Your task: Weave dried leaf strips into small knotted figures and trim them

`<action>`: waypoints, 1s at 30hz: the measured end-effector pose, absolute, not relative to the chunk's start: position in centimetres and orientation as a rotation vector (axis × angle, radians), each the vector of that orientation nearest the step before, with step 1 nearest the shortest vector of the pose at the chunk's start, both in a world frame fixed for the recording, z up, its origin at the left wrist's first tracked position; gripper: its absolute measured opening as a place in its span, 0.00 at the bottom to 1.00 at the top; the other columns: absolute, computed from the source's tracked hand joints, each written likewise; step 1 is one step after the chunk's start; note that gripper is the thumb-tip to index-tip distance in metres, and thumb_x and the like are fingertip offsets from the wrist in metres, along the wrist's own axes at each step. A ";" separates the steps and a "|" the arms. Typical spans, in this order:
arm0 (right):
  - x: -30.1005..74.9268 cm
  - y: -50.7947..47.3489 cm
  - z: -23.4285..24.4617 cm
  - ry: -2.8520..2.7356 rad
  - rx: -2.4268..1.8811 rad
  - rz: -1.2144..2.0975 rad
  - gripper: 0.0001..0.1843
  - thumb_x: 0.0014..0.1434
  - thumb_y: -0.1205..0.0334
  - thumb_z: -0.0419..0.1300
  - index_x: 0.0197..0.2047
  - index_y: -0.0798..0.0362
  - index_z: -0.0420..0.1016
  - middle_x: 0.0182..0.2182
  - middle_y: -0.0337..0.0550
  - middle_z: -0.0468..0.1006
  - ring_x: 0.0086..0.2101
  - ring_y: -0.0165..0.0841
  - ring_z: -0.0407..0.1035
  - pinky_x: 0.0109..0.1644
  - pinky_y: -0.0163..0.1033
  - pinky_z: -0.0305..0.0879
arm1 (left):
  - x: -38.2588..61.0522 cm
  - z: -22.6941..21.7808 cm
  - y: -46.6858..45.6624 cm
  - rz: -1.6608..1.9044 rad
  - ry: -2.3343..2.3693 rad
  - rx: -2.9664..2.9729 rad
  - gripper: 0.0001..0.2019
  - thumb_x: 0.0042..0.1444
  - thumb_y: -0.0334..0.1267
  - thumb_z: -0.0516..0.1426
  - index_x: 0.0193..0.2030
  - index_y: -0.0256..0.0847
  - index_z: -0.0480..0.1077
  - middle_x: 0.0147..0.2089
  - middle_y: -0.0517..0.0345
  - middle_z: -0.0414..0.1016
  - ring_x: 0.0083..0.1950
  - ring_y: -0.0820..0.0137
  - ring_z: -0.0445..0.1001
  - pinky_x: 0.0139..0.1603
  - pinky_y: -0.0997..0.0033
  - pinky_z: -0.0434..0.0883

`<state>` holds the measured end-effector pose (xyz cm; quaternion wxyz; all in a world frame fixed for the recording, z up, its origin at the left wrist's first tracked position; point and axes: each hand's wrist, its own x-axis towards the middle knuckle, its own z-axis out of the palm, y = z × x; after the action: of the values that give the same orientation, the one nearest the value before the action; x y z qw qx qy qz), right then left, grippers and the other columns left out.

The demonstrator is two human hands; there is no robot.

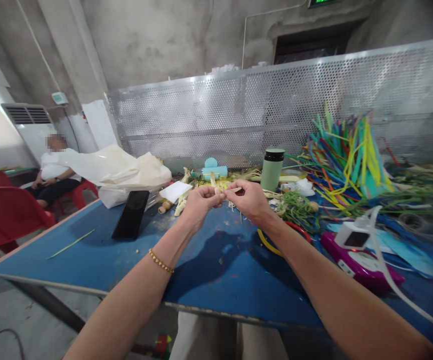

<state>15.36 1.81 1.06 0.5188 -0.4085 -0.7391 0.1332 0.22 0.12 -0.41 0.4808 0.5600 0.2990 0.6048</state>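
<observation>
A perforated metal panel (209,115) stood along the far side of a blue table (104,267). At the far left, a person in a white shirt (57,167) sat beyond the table. A heap of coloured strips (362,160) rose at the far right, while a crumpled cream bag (126,170) lay at the far left of the tabletop. At the near right was a purple power strip (362,267). A green bottle (271,172) stood upright, just beyond the right hand (249,200). That hand and the left hand (202,202) nearly met over the middle of the table, fingers bent. A black phone (130,215) lay left of them; a white adapter (352,235) sat on the power strip. Thumbs and fingertips of both hands pinched a small pale piece (217,190), partly hidden by the fingers.
</observation>
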 end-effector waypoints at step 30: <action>16.0 0.1 2.7 -1.846 -0.793 0.783 0.12 0.55 0.54 0.63 0.31 0.56 0.73 0.21 0.40 0.75 0.22 0.28 0.69 0.28 0.35 0.66 | -0.3 0.1 -0.3 1.325 0.680 1.235 0.05 0.37 0.29 0.65 0.23 0.33 0.73 0.23 0.59 0.69 0.24 0.77 0.64 0.30 0.71 0.59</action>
<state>15.97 0.13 2.71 0.4730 -0.3240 -0.7543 0.3200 -0.25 -0.34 0.05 0.5676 0.5256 0.2892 0.5638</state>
